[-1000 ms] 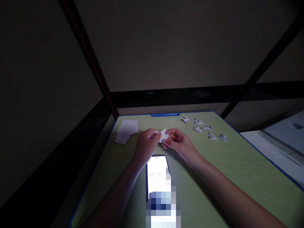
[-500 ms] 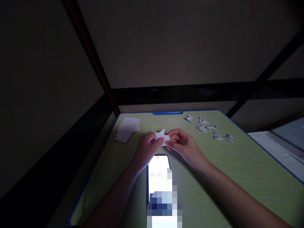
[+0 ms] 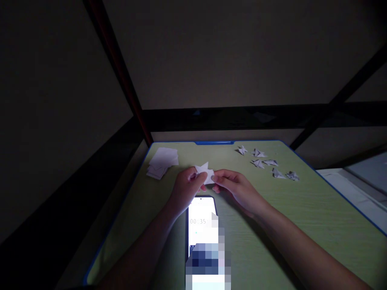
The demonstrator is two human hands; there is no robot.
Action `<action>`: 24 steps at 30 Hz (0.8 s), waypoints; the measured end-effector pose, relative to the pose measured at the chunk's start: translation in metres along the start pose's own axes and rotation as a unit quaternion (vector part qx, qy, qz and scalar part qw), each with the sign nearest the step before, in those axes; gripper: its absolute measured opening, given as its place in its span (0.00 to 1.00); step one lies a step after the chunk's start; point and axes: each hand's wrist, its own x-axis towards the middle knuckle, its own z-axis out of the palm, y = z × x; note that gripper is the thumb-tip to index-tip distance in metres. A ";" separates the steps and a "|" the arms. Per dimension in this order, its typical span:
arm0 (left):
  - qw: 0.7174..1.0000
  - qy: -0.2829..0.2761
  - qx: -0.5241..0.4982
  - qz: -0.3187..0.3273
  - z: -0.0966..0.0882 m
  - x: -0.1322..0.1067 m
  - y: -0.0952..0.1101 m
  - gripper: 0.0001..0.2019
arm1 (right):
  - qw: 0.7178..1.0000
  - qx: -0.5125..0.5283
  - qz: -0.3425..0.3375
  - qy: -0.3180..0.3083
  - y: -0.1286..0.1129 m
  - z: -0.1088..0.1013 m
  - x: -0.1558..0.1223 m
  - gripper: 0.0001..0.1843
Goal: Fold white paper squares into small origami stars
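Observation:
Both of my hands pinch one small white folded paper piece point(image 3: 204, 173) just above the green table point(image 3: 302, 209). My left hand point(image 3: 186, 188) grips its left side with thumb and fingers closed. My right hand point(image 3: 236, 188) holds its right side, fingers curled in a pinch. A stack of white paper squares point(image 3: 161, 163) lies at the far left of the table. Several finished folded paper shapes point(image 3: 266, 163) are spread at the far right.
A lit phone point(image 3: 201, 221) showing a timer lies flat on the table between my forearms, close to me. The table has a blue rim point(image 3: 214, 142). A dark metal frame with a red post point(image 3: 121, 80) rises behind it. The room is dim.
My hands have shifted slightly with the paper piece; my right fingers have moved in closer on its right edge. The view has drifted a little.

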 end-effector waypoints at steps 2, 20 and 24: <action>1.000 -0.003 0.005 -0.005 0.000 -0.001 0.002 0.10 | 1.000 -0.012 -0.003 0.006 0.001 0.000 0.001 0.13; 0.999 0.001 0.054 -0.005 0.001 -0.002 0.002 0.11 | 0.995 -0.087 -0.033 0.024 -0.001 0.002 0.000 0.15; 0.997 0.009 0.072 0.005 0.001 -0.001 0.001 0.12 | 0.992 -0.115 -0.043 0.029 -0.002 0.002 -0.002 0.17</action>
